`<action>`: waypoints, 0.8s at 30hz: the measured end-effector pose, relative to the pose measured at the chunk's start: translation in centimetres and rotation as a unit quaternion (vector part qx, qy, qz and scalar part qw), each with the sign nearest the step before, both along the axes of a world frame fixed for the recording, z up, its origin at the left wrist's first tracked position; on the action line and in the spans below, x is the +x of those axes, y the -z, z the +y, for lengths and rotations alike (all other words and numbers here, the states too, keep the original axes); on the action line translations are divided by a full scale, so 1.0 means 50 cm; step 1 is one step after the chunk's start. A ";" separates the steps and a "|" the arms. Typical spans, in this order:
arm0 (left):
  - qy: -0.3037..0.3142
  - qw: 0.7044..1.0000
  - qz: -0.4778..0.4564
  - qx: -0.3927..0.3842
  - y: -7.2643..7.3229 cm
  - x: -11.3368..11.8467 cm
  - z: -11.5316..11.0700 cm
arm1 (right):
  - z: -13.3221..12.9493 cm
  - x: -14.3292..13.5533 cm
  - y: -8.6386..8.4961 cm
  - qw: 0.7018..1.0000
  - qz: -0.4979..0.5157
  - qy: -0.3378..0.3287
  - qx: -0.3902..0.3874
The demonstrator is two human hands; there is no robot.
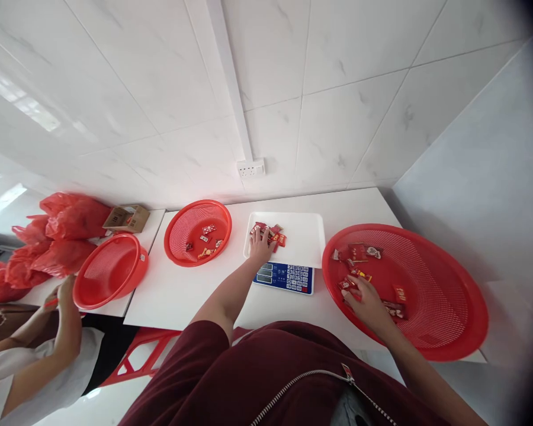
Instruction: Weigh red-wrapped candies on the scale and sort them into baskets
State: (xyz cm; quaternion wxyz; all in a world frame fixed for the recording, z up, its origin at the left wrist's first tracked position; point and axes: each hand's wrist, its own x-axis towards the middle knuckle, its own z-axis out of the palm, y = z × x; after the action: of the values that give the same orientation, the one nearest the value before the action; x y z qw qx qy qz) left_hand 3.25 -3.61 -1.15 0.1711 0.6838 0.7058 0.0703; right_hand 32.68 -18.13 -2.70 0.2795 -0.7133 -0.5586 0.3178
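Note:
My left hand (261, 244) lies with its fingers apart over a small pile of red snack packets (281, 239). The pile sits on the white tray (304, 236) of a digital scale, whose blue keypad (288, 277) faces me. Inside the large red plastic basket (444, 296) on the right, my right hand (362, 299) has its thumb and fingers closed around a small red snack packet (345, 284). More wrapped packets, such as a white-and-red one (373, 252), lie about it in the basket.
A second red basket (173, 236) left of the scale holds several packets. Farther left are a red basin (111, 275), a cardboard box (127, 219) and red plastic bags (77, 219). A co-worker's hands (62, 293) are beside the basin. A tiled wall backs the white table (160, 302).

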 end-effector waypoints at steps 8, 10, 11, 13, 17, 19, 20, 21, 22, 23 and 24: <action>-0.022 0.994 -0.087 0.055 -0.038 -0.050 -0.077 | -0.028 0.027 0.050 0.998 -0.036 -0.052 -0.023; -0.066 0.980 -0.179 0.060 -0.038 -0.083 -0.118 | -0.029 0.024 0.051 0.997 -0.034 -0.051 -0.046; -0.114 0.959 -0.252 0.055 -0.037 -0.102 -0.136 | -0.027 0.019 0.046 0.997 -0.034 -0.049 -0.049; -0.226 0.892 -0.390 0.030 -0.033 -0.143 -0.163 | -0.022 0.004 0.025 0.998 -0.040 -0.036 -0.031; -0.347 0.797 -0.494 -0.026 -0.030 -0.234 -0.172 | -0.009 -0.048 -0.033 0.998 -0.048 0.029 0.037; -0.377 0.764 -0.522 -0.031 -0.034 -0.283 -0.162 | -0.003 -0.082 -0.056 0.996 -0.035 0.057 0.057; -0.392 0.751 -0.531 -0.027 -0.037 -0.307 -0.157 | -0.001 -0.101 -0.064 0.996 -0.027 0.064 0.062; -0.406 0.742 -0.533 -0.021 -0.042 -0.332 -0.153 | 0.001 -0.121 -0.070 0.995 -0.019 0.066 0.066; -0.420 0.737 -0.529 -0.013 -0.047 -0.358 -0.150 | 0.004 -0.141 -0.075 0.996 -0.010 0.063 0.068; -0.433 0.737 -0.520 -0.004 -0.054 -0.383 -0.149 | 0.005 -0.162 -0.079 0.996 -0.001 0.059 0.070; -0.444 0.740 -0.506 0.006 -0.062 -0.410 -0.150 | 0.006 -0.183 -0.082 0.996 0.007 0.052 0.068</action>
State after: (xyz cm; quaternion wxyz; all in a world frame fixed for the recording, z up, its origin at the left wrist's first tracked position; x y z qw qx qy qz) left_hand -17.25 -11.12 1.93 0.4484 0.1582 0.7388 0.4776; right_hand 23.51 -17.80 1.42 0.3475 -0.7187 -0.5391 0.2686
